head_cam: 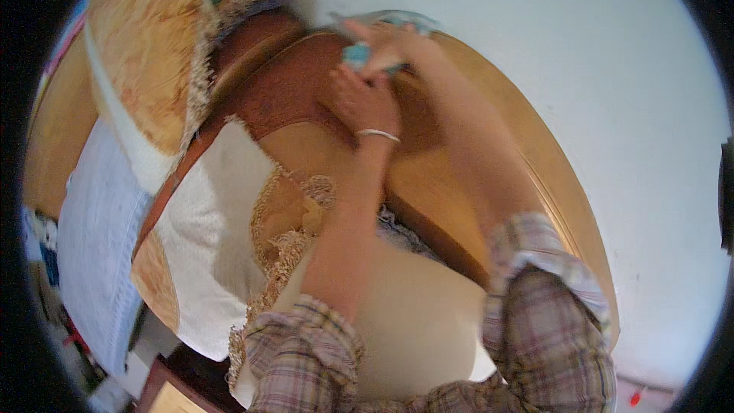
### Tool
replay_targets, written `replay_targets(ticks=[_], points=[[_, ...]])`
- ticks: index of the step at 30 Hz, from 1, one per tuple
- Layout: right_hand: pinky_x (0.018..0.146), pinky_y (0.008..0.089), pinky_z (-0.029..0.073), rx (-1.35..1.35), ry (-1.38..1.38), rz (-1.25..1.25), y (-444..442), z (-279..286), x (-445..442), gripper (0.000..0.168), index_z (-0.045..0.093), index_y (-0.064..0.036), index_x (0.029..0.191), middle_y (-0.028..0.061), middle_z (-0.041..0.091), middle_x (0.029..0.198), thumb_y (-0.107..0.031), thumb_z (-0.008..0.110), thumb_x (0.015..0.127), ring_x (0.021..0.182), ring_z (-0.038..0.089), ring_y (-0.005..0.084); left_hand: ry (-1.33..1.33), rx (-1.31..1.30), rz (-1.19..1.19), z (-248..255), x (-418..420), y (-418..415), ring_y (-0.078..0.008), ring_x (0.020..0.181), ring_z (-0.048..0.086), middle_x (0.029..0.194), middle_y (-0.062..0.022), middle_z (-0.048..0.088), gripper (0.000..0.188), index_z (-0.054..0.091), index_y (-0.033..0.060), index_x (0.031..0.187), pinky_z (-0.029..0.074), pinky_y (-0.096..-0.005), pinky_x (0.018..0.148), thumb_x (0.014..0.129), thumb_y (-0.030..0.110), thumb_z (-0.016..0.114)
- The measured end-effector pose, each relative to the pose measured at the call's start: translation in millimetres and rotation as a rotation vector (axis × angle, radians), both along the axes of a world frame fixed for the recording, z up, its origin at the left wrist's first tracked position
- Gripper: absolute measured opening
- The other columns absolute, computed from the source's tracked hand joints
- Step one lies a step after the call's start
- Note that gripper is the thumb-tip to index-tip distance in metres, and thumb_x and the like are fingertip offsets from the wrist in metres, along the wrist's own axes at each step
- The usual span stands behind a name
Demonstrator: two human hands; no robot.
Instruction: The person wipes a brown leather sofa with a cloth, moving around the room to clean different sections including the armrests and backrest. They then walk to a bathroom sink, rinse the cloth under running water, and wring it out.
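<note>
My right hand (393,43) is wrapped around a turquoise item (356,56), possibly a cloth; bits of the same colour show beside the palm. My left hand (367,100), with a pale bangle (378,135) at the wrist, is just below it, its fingers up against the item or very near it. Motion blur hides whether the left fingers grip. Both hands are over the reddish-brown corner of a wooden seat (275,83), close to the wall. A greyish, see-through thing (404,16) shows behind the right hand, too blurred to name.
A fringed orange-and-white cover (149,63) hangs over wooden furniture at the left. Another white-and-tan fringed cloth (215,229) lies nearer me. A curved wooden edge (550,155) runs along the white wall (619,126). Light-blue fabric (103,241) is at far left.
</note>
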State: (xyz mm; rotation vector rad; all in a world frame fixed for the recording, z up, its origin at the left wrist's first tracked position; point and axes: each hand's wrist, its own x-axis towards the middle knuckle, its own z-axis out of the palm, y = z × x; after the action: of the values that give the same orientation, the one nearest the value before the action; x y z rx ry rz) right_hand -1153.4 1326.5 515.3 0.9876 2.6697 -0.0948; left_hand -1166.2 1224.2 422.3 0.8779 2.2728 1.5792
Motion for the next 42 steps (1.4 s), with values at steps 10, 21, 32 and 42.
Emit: replay_targets(ticks=[10,21,32,42], points=[[0.104,0.0497,0.029,0.223,0.204,-0.101,-62,16,85,0.096,0.023,-0.016,0.144,0.0150,0.038,0.142,-0.024,0.078,0.066,0.134,0.033,0.0298,0.369,0.039,-0.345,-6,80,-44,-0.0468,0.137,0.002,0.147,-0.0343,-0.002,0.094,0.003,-0.0113,0.141,0.005,-0.0504,0.112,0.085,0.043,0.055],[0.109,0.0560,0.010,0.121,0.398,-0.783,-169,18,333,0.095,0.010,-0.004,0.146,0.0172,0.010,0.153,-0.045,0.061,0.078,0.141,0.006,0.0372,0.661,0.327,-1.040,71,166,-38,-0.0316,0.136,0.027,0.143,-0.0163,0.035,0.053,0.042,0.0057,0.134,0.017,-0.0516,0.110,0.087,0.030,0.050],[0.111,0.0547,0.005,0.052,0.511,-0.345,-31,20,136,0.076,0.021,-0.008,0.146,0.0124,0.021,0.151,-0.057,0.030,0.087,0.141,0.015,0.0285,0.898,-0.493,-0.574,61,10,54,-0.0306,0.139,0.019,0.151,-0.0054,0.022,0.047,0.031,0.0123,0.142,0.013,-0.0578,0.109,0.099,0.032,0.031],[0.112,0.0509,0.011,0.149,0.592,-0.532,-118,21,291,0.069,0.026,-0.014,0.144,0.0092,0.027,0.149,-0.044,0.045,0.085,0.139,0.023,0.0245,1.257,-0.524,-0.891,108,155,0,-0.0328,0.138,0.021,0.151,-0.0077,0.023,0.053,0.035,0.0087,0.140,0.012,-0.0563,0.109,0.092,0.030,0.041]])
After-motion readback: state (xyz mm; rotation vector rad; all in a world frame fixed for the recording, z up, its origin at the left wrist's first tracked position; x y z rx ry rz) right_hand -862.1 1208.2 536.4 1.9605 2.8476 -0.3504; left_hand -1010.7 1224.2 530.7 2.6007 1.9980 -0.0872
